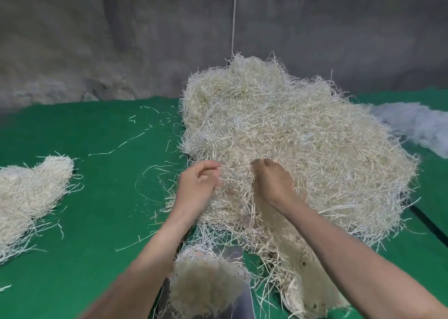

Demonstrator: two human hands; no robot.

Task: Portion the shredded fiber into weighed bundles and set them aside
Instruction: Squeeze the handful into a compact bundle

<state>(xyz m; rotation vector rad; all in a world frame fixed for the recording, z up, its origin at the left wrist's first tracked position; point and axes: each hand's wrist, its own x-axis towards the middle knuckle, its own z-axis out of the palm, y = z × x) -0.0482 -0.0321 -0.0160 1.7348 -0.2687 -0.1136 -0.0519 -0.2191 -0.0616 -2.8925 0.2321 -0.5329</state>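
A big heap of pale shredded fiber (pixel 291 134) lies on the green surface at centre right. My left hand (pixel 197 185) curls its fingers into the heap's near left edge. My right hand (pixel 274 180) digs into the fiber beside it, fingers buried among the strands. Below my arms, a smaller tuft of fiber (pixel 206 284) rests on a grey metal scale pan (pixel 232 253). A separate bundle of fiber (pixel 29 192) lies apart at the far left.
Green matting (pixel 101 197) covers the work area, strewn with loose strands. A grey wall (pixel 145 39) rises behind, with a thin cord (pixel 234 15) hanging down it. A bluish-white fluffy mass (pixel 417 124) lies at the far right.
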